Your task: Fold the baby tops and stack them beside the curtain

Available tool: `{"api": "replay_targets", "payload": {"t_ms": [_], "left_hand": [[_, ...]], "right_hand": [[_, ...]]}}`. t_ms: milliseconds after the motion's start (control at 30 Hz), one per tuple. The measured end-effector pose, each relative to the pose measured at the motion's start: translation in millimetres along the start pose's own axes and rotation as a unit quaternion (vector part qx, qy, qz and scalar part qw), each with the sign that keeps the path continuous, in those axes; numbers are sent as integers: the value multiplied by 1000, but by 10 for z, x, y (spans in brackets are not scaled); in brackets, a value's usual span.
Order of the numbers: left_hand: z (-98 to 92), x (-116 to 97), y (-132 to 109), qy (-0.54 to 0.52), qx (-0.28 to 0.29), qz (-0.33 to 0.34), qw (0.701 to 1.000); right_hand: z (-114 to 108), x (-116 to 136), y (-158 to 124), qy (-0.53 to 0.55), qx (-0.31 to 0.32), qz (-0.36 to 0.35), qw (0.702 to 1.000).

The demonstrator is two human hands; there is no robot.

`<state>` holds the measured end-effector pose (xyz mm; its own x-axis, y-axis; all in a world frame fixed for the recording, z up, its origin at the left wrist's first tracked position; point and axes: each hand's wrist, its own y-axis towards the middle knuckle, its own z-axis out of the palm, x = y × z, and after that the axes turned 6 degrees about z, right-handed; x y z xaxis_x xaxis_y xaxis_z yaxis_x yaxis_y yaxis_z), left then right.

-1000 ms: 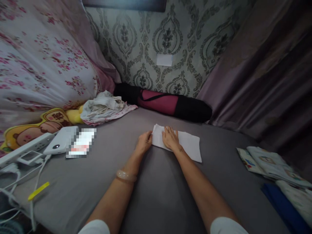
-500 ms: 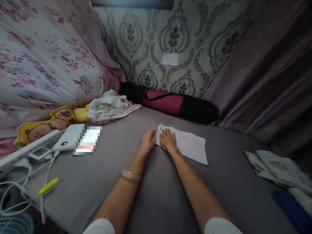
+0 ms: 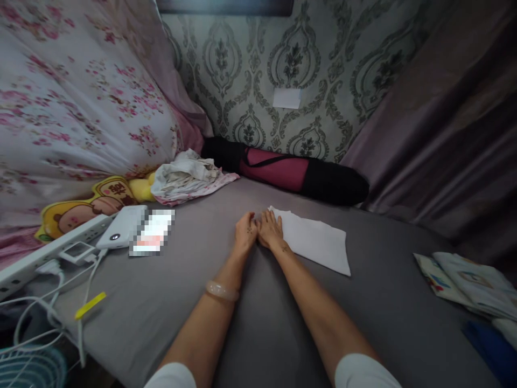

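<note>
A white folded cloth lies flat on the grey bed sheet. My right hand rests palm down at the cloth's left end, fingers stretched out over its edge. My left hand lies right beside it on the sheet, touching the right hand, fingers mostly extended. A pale bangle circles my left wrist. Neither hand grips anything.
A black and pink roll bag lies against the patterned wall. Crumpled clothes and a yellow plush cushion sit at left, with a white power bank, power strip and cables. Folded printed cloths lie at right, a curtain behind them.
My right hand has slid left along the cloth to its left end, meeting my left hand. The camera view has shifted slightly leftward.
</note>
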<state>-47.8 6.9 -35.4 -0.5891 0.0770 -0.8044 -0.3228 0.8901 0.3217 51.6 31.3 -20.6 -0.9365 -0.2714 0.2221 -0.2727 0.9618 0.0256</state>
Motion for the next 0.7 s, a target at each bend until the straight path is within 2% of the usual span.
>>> {"api": "replay_targets", "payload": {"t_ms": [167,467,600,700], "left_hand": [[4,11,17,-12,-9,-10,1000],[-47,-17,17,4,12,-15,1000],[-39,-4,26,56,35,0,998],[6,22,14,149,58,14,987]], "right_hand": [[85,-5,1,3,-11,-9,1000],[52,9,-11,31,-12,4,999],[-109,-83,-28,118,-9,29,993],[-315,-376,-128,177,-57,81,979]]}}
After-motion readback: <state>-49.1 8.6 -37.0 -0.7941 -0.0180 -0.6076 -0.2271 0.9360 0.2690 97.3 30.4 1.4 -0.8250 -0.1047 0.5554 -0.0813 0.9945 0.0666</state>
